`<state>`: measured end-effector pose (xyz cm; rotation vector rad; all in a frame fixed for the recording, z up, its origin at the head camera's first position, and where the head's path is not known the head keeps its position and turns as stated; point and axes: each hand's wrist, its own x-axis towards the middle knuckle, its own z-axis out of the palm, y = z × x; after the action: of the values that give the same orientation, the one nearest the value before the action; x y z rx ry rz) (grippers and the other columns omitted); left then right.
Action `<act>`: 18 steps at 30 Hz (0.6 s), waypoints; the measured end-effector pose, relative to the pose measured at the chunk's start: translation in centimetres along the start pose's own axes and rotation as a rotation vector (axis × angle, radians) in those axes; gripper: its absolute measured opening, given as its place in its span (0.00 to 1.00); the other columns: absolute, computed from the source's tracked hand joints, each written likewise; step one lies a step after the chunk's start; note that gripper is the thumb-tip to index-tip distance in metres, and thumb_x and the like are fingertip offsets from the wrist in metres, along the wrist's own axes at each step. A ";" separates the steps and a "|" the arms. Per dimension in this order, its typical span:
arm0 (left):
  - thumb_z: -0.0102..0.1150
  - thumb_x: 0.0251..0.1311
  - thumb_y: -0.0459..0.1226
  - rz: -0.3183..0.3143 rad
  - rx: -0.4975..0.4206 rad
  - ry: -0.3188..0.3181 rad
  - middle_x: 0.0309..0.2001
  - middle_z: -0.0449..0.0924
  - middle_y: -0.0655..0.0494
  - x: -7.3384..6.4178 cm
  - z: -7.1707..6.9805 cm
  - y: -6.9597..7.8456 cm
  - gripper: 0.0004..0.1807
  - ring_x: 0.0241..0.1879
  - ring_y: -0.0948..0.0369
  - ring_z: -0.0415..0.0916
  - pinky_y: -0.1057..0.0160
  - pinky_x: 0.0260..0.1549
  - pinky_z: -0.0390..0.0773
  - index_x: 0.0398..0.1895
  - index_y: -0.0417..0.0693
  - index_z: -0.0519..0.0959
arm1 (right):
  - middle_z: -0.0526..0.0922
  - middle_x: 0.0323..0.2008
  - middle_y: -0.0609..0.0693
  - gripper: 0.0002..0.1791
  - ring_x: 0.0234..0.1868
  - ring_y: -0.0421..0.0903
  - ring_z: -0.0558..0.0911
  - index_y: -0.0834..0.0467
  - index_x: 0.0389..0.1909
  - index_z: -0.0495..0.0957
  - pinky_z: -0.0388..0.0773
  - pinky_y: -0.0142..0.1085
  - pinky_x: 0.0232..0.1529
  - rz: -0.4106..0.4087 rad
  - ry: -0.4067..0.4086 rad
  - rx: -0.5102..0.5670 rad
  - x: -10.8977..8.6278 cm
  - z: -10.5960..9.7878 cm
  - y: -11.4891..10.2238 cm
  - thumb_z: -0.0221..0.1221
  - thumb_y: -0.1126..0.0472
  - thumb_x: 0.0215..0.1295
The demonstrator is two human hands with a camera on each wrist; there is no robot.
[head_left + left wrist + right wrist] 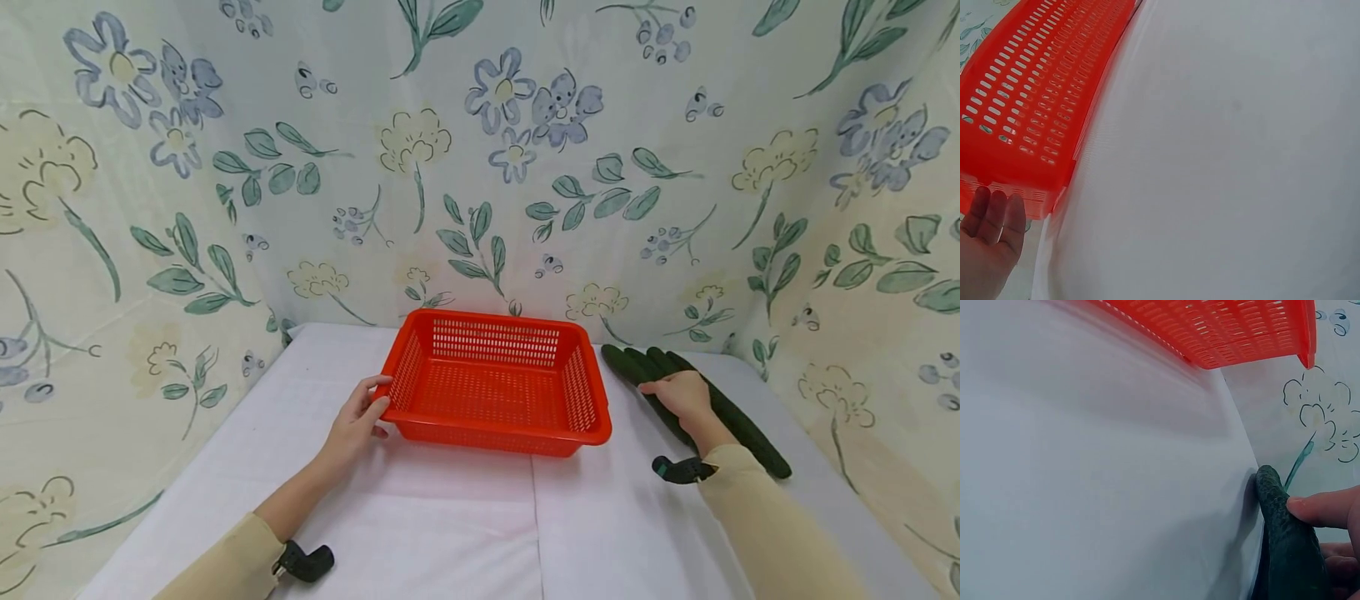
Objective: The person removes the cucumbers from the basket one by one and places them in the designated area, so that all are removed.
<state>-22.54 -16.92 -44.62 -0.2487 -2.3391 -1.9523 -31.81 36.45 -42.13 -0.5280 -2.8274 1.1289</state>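
A red plastic basket (480,422) with slotted walls stands on the white-covered table, and its inside shows bare. My left hand (354,425) holds the basket by its left end, fingers at the rim. Seen from the left wrist, three fingertips (1015,209) lie against the wall there. To the basket's right, several long dark green cucumbers lie side by side. My right hand (684,400) grips the leftmost cucumber (1291,550), its thumb (1310,507) on the near side and other fingers curled behind. That hand covers the middle of the other cucumbers (750,437).
A white cloth (450,525) with a crease down its middle covers the table. Floral fabric (480,200) hangs close behind the basket and along both sides. Each wrist wears a small black camera (307,562).
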 end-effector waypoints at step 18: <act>0.48 0.77 0.39 0.000 -0.003 0.013 0.58 0.73 0.34 0.1 -0.1 0.0 0.20 0.42 0.48 0.80 0.59 0.37 0.85 0.69 0.52 0.66 | 0.62 0.12 0.47 0.24 0.17 0.46 0.68 0.57 0.13 0.67 0.64 0.34 0.21 -0.050 -0.020 -0.181 -0.5 1.3 -0.1 0.68 0.53 0.59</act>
<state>-22.62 -16.98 -44.62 -0.2354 -2.3281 -1.9513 -31.55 35.35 -43.02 -0.4549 -2.9597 0.8808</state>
